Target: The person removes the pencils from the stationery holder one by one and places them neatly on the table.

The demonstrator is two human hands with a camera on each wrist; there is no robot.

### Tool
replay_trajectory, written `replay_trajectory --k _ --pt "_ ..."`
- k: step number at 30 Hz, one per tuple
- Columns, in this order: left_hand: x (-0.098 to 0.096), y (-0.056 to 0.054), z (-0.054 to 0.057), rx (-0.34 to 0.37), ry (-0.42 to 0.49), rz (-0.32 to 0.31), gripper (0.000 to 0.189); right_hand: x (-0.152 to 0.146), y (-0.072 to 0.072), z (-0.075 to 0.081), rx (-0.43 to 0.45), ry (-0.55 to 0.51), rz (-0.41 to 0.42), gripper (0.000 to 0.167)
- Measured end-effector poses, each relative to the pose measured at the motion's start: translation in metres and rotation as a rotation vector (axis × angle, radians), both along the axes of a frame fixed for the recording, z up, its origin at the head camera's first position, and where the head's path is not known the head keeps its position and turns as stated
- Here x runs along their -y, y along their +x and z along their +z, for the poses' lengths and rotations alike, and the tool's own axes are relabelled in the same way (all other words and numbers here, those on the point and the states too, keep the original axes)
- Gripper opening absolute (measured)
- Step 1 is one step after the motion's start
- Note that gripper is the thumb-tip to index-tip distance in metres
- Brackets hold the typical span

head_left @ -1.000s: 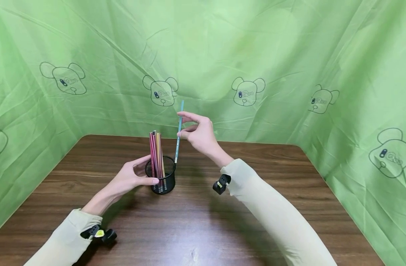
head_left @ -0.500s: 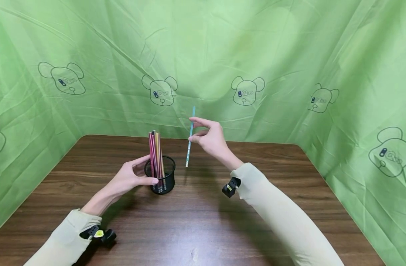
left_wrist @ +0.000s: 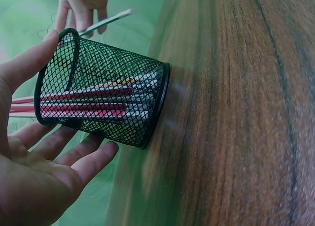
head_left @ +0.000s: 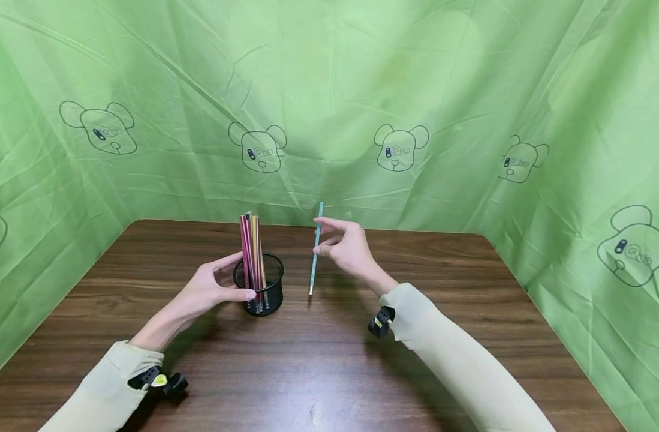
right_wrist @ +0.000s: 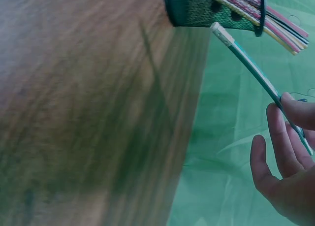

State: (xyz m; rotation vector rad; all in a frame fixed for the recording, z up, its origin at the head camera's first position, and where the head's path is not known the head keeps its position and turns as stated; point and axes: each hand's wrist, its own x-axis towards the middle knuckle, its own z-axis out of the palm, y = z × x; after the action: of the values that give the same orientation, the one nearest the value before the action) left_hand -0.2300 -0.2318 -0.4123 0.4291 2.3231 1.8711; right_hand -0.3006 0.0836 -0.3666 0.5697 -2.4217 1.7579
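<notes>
A black mesh pencil cup point(head_left: 273, 296) stands upright on the table, with several pencils point(head_left: 252, 243) in pink, yellow and dark colours leaning to its left side. My left hand point(head_left: 205, 292) holds the cup from the left, thumb at the near rim and fingers around the far side, as the left wrist view point(left_wrist: 47, 172) also shows. To the right of the cup, my right hand point(head_left: 349, 247) pinches a light blue pencil point(head_left: 314, 273) between thumb and fingers. That pencil is nearly upright, eraser end down, apart from the cup. In the right wrist view its white eraser end points toward the table.
The brown wood-grain table point(head_left: 329, 360) reaches back to a green cloth point(head_left: 329, 90) printed with bear heads, which also hangs at both sides. Each sleeve carries a black wrist camera, one on the left point(head_left: 169, 384) and one on the right point(head_left: 381, 321).
My right hand has carried the blue pencil rightward away from the cup's rim, then lowered it toward the table. The left hand and the cup have stayed in place.
</notes>
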Motion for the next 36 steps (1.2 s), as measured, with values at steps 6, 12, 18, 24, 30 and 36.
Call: replay_trajectory --k 6,12,18,24,30,36 --pt "0.0 0.001 -0.001 -0.014 0.011 -0.008 0.091 -0.002 0.004 -0.013 0.039 0.018 0.019 0.062" --pt "0.0 0.0 0.0 -0.012 0.016 -0.004 0.091 -0.003 0.007 -0.023 0.087 0.024 0.034 0.063" --pt "0.0 0.001 0.002 -0.008 0.016 0.001 0.091 -0.005 0.009 -0.032 0.098 0.052 0.056 0.063" --pt "0.0 0.001 0.001 -0.008 0.017 -0.005 0.091 -0.005 0.013 -0.04 0.119 0.077 0.087 0.062" --pt "0.0 0.0 0.0 -0.001 0.008 -0.001 0.092 -0.005 0.013 -0.046 0.131 0.089 0.099 0.061" --pt "0.001 0.0 -0.002 -0.001 0.007 -0.002 0.093 -0.003 0.014 -0.048 0.164 0.073 0.117 0.061"
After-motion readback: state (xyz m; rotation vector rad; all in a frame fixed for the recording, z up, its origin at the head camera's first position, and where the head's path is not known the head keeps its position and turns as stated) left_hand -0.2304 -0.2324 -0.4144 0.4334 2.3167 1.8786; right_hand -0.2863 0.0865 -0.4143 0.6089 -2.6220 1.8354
